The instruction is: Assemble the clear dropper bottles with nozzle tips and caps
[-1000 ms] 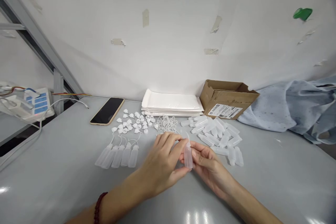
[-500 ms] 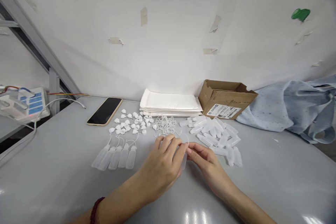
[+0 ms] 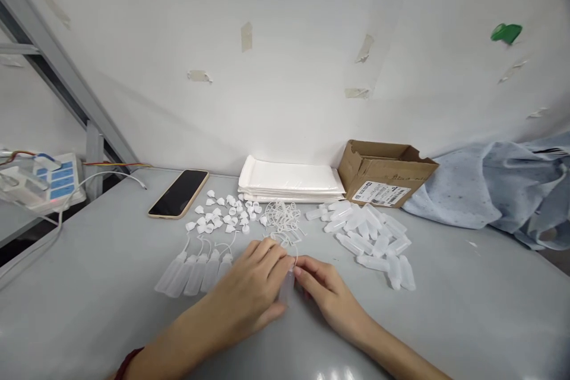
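Observation:
Both of my hands meet low at the middle of the grey table (image 3: 467, 320). My left hand (image 3: 249, 294) and my right hand (image 3: 327, 294) are closed together on one small translucent dropper bottle (image 3: 287, 286), which stands between the fingertips with a thin white tether loop at its top. Just left of my left hand lies a row of several finished bottles (image 3: 193, 264) with caps and tethers. A pile of bare bottles (image 3: 371, 234) lies to the right of my hands.
Beyond my hands lie several loose white caps (image 3: 222, 214) and a tangle of white tether rings (image 3: 282, 217). At the back are a phone (image 3: 178, 193), a stack of white mailers (image 3: 289, 181), a cardboard box (image 3: 385, 172) and blue cloth (image 3: 499, 187). A device with wires (image 3: 40, 181) sits far left.
Both hands have come down and slightly left with the bottle, toward the row of finished bottles. The bottle, held up clearly a second ago, is now mostly hidden between my fingers.

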### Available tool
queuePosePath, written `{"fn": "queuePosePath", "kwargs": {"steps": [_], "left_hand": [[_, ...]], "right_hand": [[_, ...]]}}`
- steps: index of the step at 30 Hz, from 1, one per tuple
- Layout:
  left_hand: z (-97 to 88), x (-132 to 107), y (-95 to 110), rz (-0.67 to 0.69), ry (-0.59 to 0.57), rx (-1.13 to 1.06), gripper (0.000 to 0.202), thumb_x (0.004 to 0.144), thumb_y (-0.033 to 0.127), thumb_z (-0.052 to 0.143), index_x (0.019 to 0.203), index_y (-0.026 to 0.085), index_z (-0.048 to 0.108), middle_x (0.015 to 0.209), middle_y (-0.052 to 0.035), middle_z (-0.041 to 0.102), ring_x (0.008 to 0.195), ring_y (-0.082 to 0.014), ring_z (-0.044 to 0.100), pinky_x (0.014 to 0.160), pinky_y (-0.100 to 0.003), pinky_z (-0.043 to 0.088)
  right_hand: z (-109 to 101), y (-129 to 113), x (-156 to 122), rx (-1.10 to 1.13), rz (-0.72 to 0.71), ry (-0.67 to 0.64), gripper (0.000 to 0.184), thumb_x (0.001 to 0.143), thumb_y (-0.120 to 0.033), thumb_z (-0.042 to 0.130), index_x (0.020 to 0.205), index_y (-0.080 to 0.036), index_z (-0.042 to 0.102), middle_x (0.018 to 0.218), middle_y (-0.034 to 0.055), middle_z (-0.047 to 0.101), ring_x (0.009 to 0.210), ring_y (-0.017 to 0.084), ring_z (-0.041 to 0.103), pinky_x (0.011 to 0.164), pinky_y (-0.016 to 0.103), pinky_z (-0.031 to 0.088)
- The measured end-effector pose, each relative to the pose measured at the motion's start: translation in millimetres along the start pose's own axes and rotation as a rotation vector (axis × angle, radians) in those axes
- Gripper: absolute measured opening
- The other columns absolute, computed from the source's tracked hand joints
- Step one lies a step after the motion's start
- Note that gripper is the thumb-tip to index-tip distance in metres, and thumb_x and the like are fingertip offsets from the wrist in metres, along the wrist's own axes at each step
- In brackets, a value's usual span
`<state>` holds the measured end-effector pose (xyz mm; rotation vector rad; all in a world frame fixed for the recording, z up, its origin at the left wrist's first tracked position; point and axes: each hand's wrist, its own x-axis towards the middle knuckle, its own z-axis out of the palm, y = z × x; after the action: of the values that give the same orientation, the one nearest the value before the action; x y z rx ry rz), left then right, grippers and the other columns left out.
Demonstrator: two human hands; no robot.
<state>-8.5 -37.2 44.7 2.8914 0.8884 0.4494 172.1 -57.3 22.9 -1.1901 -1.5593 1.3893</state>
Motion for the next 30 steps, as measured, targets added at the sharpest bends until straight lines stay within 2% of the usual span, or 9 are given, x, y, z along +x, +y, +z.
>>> {"fn": "queuePosePath", "kwargs": {"steps": [4, 8, 13, 19, 25, 30], "left_hand": [[-5.1, -9.1, -12.7, -0.113, -0.035, -0.068, 0.032, 0.072, 0.009, 0.062, 0.103, 0.017, 0.053, 0.100, -0.0063, 0.057, 0.094, -0.0251, 0.047, 0.080, -0.039, 0.043], [-22.6, -16.6, -27.6, -0.253, -0.106, -0.191, 0.029, 0.071, 0.013, 0.062, 0.098, 0.020, 0.054, 0.099, -0.0032, 0.055, 0.097, -0.0235, 0.045, 0.083, -0.037, 0.042], [-40.0, -22.2, -38.0, -0.357, -0.213, -0.245, 0.027, 0.070, 0.019, 0.063, 0.096, 0.020, 0.056, 0.097, -0.0030, 0.054, 0.098, -0.0235, 0.043, 0.085, -0.036, 0.041], [-42.0, -23.4, -37.9, -0.381, -0.272, -0.260, 0.023, 0.068, 0.018, 0.062, 0.090, 0.019, 0.057, 0.093, -0.0027, 0.052, 0.096, -0.0234, 0.042, 0.081, -0.036, 0.040], [-42.5, -28.4, -39.0, -0.412, -0.265, -0.224, 0.019, 0.068, 0.018, 0.059, 0.087, 0.018, 0.055, 0.090, -0.0026, 0.051, 0.095, -0.0233, 0.040, 0.080, -0.036, 0.039], [-39.7, -29.3, -40.7, -0.412, -0.264, -0.211, 0.021, 0.068, 0.018, 0.059, 0.088, 0.017, 0.056, 0.091, -0.0035, 0.051, 0.095, -0.0233, 0.040, 0.082, -0.037, 0.038]], "right_hand": [[17.9, 3.8, 12.9, -0.027, -0.067, 0.046, 0.028, 0.092, -0.039, 0.044, 0.084, -0.017, 0.061, 0.070, -0.0015, 0.052, 0.067, 0.014, 0.049, 0.065, 0.025, 0.039], [34.6, 7.0, 29.8, 0.005, -0.068, 0.105, 0.023, 0.091, -0.037, 0.047, 0.099, -0.017, 0.054, 0.078, 0.0011, 0.057, 0.072, 0.015, 0.053, 0.067, 0.027, 0.043], [43.8, 7.5, 36.2, -0.073, -0.084, 0.125, 0.023, 0.088, -0.028, 0.048, 0.109, -0.017, 0.047, 0.094, 0.0059, 0.059, 0.074, 0.015, 0.055, 0.060, 0.026, 0.041], [41.2, 6.9, 31.2, -0.300, -0.125, 0.043, 0.016, 0.085, -0.018, 0.048, 0.099, -0.018, 0.055, 0.079, 0.0014, 0.053, 0.067, 0.015, 0.051, 0.059, 0.027, 0.040], [42.7, 4.4, 26.3, -0.359, -0.276, -0.066, 0.034, 0.081, -0.009, 0.050, 0.114, -0.019, 0.053, 0.108, 0.0069, 0.056, 0.088, 0.018, 0.055, 0.076, 0.031, 0.047], [43.8, 3.5, 23.7, -0.441, -0.307, -0.118, 0.042, 0.080, -0.010, 0.053, 0.122, -0.018, 0.051, 0.122, 0.0097, 0.053, 0.108, 0.022, 0.052, 0.091, 0.037, 0.045]]}}
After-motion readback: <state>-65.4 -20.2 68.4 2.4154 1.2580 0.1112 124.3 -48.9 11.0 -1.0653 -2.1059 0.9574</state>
